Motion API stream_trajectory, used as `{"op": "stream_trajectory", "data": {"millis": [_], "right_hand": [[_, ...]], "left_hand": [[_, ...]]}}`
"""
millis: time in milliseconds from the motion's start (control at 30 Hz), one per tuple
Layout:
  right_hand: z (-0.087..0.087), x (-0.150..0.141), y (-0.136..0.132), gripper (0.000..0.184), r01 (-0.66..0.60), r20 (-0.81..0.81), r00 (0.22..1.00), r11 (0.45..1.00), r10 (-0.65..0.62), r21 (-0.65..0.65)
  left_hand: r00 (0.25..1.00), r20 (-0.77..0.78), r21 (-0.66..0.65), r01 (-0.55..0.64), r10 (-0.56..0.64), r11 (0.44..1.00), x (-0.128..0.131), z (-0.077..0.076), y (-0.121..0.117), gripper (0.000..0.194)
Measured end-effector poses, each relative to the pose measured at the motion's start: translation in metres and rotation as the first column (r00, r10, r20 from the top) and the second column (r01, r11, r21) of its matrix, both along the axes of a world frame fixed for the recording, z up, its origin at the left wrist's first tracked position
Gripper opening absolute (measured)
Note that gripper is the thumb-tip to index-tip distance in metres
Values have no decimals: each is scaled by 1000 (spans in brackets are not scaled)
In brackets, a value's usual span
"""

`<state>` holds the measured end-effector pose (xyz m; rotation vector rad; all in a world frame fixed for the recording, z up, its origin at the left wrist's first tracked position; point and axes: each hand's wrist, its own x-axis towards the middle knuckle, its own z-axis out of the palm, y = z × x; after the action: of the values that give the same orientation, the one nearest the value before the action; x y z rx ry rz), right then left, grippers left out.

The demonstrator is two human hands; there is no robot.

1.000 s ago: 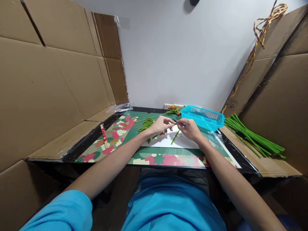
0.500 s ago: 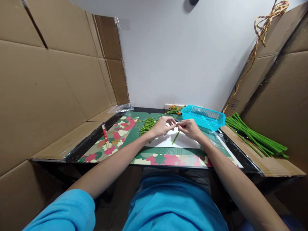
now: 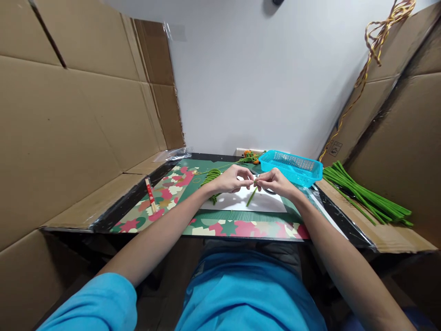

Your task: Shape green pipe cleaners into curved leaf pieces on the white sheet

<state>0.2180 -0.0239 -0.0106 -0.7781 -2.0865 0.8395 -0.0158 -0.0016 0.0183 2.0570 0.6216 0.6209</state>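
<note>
My left hand (image 3: 237,179) and my right hand (image 3: 274,181) meet over a white sheet of paper (image 3: 230,203). Their fingertips pinch a small piece of green pipe cleaner (image 3: 255,183), mostly covered by the fingers. A short straight green strip (image 3: 251,197) slants down below them; whether it joins the pinched piece I cannot tell. Left of my left hand lies a row of curved green pipe-cleaner shapes (image 3: 211,175), partly behind my wrist. Dark loops that look like scissor handles (image 3: 271,191) show beneath my right hand.
A blue plastic basket (image 3: 292,168) stands at the back right, beside orange flowers (image 3: 251,156) with green stems. Long green pipe cleaners (image 3: 368,195) lie on cardboard at right. Red-wrapped chopsticks (image 3: 150,195) rest at left on the patterned mat (image 3: 172,184). Cardboard walls (image 3: 86,105) flank the table.
Both hands have shifted slightly, with the fingertips a little lower and nearer the green strip. The dark loops under my right hand now show more. My left wrist covers more of the curved shapes.
</note>
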Motion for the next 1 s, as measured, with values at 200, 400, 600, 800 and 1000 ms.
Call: {"op": "stream_trajectory", "data": {"millis": [200, 400, 600, 800, 1000], "right_hand": [[-6, 6, 4, 37, -51, -62, 997, 995, 46, -83], [-6, 3, 2, 31, -89, -154, 986, 989, 71, -116], [-9, 2, 5, 34, -87, -183, 982, 976, 50, -197], [-7, -4, 4, 42, -118, -226, 972, 967, 65, -226], [-6, -7, 3, 35, -76, -319, 948, 980, 14, -184]], "left_hand": [[999, 24, -162, 41, -38, 986, -2, 5, -3, 35], [999, 38, -233, 38, -30, 972, -2, 8, -8, 38], [998, 38, -257, 50, -41, 965, -2, 9, -11, 38], [997, 75, -264, 7, 13, 965, -2, 8, -10, 37], [997, 81, -276, 5, 18, 961, -1, 10, -11, 37]]}}
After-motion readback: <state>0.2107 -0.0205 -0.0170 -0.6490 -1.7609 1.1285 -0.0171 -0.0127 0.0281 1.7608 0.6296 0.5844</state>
